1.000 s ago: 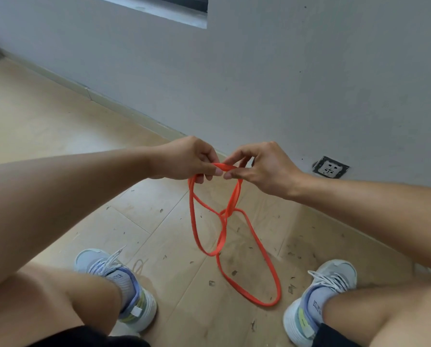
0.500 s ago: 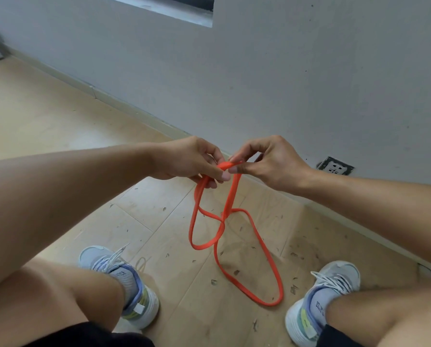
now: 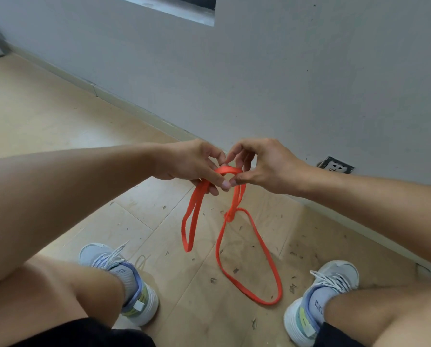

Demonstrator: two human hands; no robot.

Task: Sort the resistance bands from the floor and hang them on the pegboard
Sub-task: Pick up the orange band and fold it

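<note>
Orange band (image 3: 234,221): a second ago it hung from the hands as one twisted loop; now a short folded loop hangs apart below the left hand (image 3: 197,164), while the long loop under the right hand (image 3: 262,166) trails onto the floor (image 3: 46,108). Both hands pinch its top. Judging by this, untangling advances; no pegboard is in view.
</note>
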